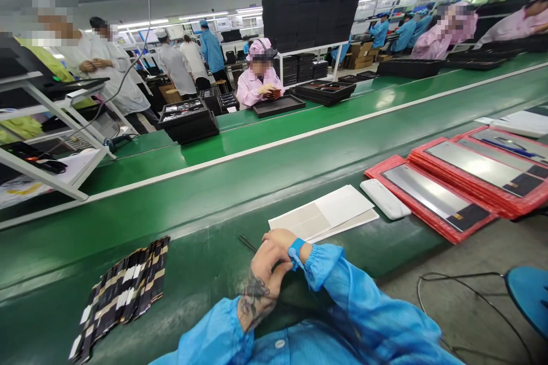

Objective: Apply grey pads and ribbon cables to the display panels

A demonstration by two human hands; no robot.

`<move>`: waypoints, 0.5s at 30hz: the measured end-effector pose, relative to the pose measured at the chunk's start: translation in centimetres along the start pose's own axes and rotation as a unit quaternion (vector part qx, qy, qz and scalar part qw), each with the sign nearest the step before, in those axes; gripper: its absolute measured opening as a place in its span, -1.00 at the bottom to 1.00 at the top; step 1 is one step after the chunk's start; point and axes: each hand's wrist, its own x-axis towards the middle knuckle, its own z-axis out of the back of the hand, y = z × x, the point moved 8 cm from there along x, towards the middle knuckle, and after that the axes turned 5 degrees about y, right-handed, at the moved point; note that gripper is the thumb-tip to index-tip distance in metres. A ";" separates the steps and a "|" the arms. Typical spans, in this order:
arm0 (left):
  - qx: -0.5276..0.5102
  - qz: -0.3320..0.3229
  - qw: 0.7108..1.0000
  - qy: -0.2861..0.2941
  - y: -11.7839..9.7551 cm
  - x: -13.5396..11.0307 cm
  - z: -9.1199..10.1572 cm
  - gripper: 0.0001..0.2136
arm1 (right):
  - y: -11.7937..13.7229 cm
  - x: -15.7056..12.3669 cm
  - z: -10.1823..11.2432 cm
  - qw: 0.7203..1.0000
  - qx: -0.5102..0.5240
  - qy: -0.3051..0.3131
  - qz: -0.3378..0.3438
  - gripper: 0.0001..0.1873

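Observation:
My left hand point(264, 274) is bent inward, with its thumb at the blue wrist strap point(296, 252) on my right wrist and its fingers curled closed there. My right hand point(280, 237) lies behind it, and its fingers are mostly hidden. A pair of dark tweezers point(247, 243) shows just left of my hands; whether a hand holds it or it lies on the bench I cannot tell. Beyond my right hand are white and beige sheets point(325, 212). A fanned stack of black, tan and white strips point(126, 291) lies to the left.
A white rounded case point(385, 198) sits beside red-wrapped metallic panels point(432, 194) on the right. The green conveyor point(240, 154) runs across the view. Behind it a person in pink point(259, 82) handles parts near black trays point(188, 117). A blue stool point(528, 299) stands at lower right.

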 end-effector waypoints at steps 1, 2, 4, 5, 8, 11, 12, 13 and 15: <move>0.020 -0.019 1.000 -0.008 -0.4 -0.4 -0.1 -0.78 | 0.3 0.0 -0.1 1.000 0.011 0.003 0.007 -0.80; 0.041 -0.040 0.998 -0.014 -0.8 -0.7 -0.3 -0.80 | 0.7 0.1 -0.2 1.000 0.024 0.006 0.017 -0.78; 0.076 -0.085 0.993 -0.019 -1.7 -1.4 -0.8 -0.76 | 1.5 0.0 -0.2 0.998 0.053 0.007 0.038 -0.75; 0.089 -0.107 0.990 -0.018 -2.0 -1.6 -1.1 -0.74 | 1.8 -0.1 -0.1 0.997 0.066 0.005 0.047 -0.74; 0.116 -0.143 0.983 -0.014 -2.4 -1.3 -1.4 -0.74 | 1.7 -0.3 0.3 0.995 0.087 -0.021 0.044 -0.75; 0.118 -0.112 0.987 -0.001 -2.0 -0.1 -0.9 -0.75 | 0.3 -0.2 0.7 0.995 0.079 -0.053 0.008 -0.77; 0.114 -0.095 0.989 0.007 -1.8 0.4 -0.6 -0.75 | -0.2 -0.2 0.7 0.996 0.074 -0.058 -0.001 -0.78; 0.110 -0.081 0.991 0.017 -1.8 0.8 -0.4 -0.74 | -0.6 -0.1 0.6 0.996 0.070 -0.060 -0.008 -0.78; 0.102 -0.060 0.992 0.035 -1.8 1.5 0.0 -0.74 | -1.0 0.1 0.5 0.996 0.066 -0.059 -0.013 -0.81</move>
